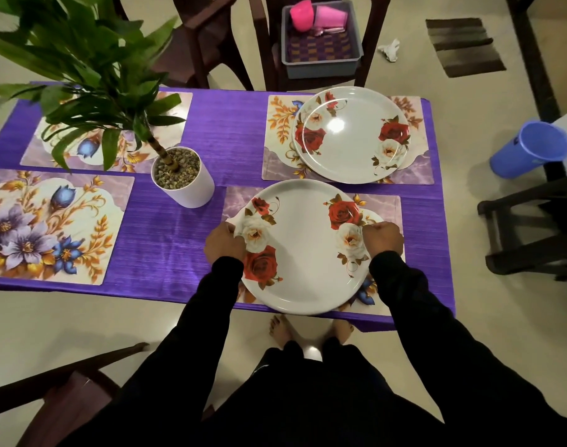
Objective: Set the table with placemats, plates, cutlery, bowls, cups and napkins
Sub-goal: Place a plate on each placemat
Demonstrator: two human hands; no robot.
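Purple cloth covers the bench (237,130), and four flowery mats lie on it. The person's left hand (225,245) and right hand (382,237) each make a grip, fingers curled over the two side edges of a big rose plate (299,243). That plate sits on the near mat (390,208), between the two grips. I think it is stiff, smooth and a bit slippery, and it could chip if dropped, so holding both rims looks like a good way to take it.

Past the grips, two more plates (353,133) are stacked on the far mat (277,137). Further beyond, a grey tub (353,43) rests on a chair (262,43), holding a pink cup (301,14), something pink beside it and a woven purple thing. Off to the right of the right grip stands a blue cup (530,150). Left of the left grip is a white plant pot (186,180) full of pebbles.
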